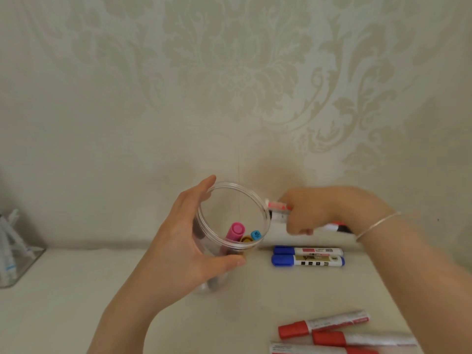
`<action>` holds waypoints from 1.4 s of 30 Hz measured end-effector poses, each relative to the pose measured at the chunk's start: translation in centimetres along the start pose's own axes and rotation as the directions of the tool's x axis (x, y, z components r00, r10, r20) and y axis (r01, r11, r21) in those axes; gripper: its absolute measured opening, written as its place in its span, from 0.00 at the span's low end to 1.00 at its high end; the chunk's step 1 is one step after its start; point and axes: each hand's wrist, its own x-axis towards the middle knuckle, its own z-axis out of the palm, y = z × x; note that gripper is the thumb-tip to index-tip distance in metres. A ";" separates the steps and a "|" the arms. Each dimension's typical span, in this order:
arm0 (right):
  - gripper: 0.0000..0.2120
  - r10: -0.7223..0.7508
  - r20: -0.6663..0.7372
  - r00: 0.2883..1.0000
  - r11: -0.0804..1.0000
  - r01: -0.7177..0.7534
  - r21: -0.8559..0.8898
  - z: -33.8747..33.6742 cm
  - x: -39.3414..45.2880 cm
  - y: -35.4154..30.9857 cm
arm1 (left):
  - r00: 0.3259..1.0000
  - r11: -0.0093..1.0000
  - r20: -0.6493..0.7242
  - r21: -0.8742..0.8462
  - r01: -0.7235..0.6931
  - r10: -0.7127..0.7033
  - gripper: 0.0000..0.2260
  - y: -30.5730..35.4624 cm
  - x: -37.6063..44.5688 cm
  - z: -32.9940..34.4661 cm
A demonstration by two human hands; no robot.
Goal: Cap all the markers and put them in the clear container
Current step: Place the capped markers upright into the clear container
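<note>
The clear container (pixel 233 218) sits mid-table near the wall, already holding a pink, a gold and a blue-capped marker, with your left hand (pixel 189 241) wrapped round its side. Your right hand (pixel 314 213) grips a bundle of markers (pixel 279 212) just right of the rim, so the step looks like loading: tip them in, then fetch the two blue markers (pixel 307 256) and the red ones (pixel 332 333) nearer you.

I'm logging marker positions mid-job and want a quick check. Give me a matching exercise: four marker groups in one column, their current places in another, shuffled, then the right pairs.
Things:
1. pink marker
2. blue-capped markers
3. red-capped markers
4. bundle of markers

Places:
A. gripped in the right hand
B. on the table, near edge
C. inside the clear container, held by the left hand
D. on the table, just right of the container

Pairs: 1-C, 2-D, 3-B, 4-A
</note>
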 end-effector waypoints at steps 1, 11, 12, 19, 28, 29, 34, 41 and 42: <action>0.03 -0.013 -0.043 0.999 1.000 0.013 0.012 -1.3 -1.1 -0.1 | 1.000 1.000 -0.004 -0.006 0.010 -0.010 0.49 0.0 0.0 0.0; 0.02 -0.302 -0.258 0.918 0.825 0.116 -0.553 -0.7 -3.7 -8.3 | 0.999 0.997 0.018 -0.062 0.053 -0.052 0.54 0.6 0.2 1.3; 0.08 -0.310 -0.250 0.917 0.803 0.112 -0.585 -0.4 -3.5 -8.9 | 0.999 0.997 0.029 -0.057 0.045 -0.044 0.55 0.7 0.2 1.5; 0.03 -0.168 0.085 0.982 0.840 0.188 -0.509 -0.6 -1.0 -9.4 | 0.996 0.998 0.084 -0.059 0.025 -0.020 0.53 0.8 0.3 1.5; 0.14 -0.204 0.227 0.952 0.974 0.220 -0.047 -0.2 0.9 -7.3 | 0.990 0.999 0.137 0.030 0.019 -0.023 0.50 0.6 0.2 1.3; 0.15 -0.214 0.227 0.950 0.975 0.222 -0.010 0.0 1.0 -7.3 | 0.991 0.999 0.129 0.039 0.014 -0.019 0.49 0.6 0.2 1.2; 0.13 -0.219 0.165 0.962 0.974 0.227 -0.030 -0.2 1.0 -7.1 | 0.993 1.000 0.114 0.029 0.005 -0.009 0.46 0.7 0.1 1.2; 0.13 -0.202 0.173 0.964 0.974 0.178 0.143 -1.2 0.5 -6.4 | 0.997 0.999 0.081 -0.025 0.022 -0.020 0.46 0.8 0.0 0.9; 0.13 -0.172 0.173 0.970 0.983 0.160 0.085 -0.9 0.4 -6.6 | 0.996 1.000 0.083 -0.014 0.015 -0.014 0.46 0.8 0.0 1.0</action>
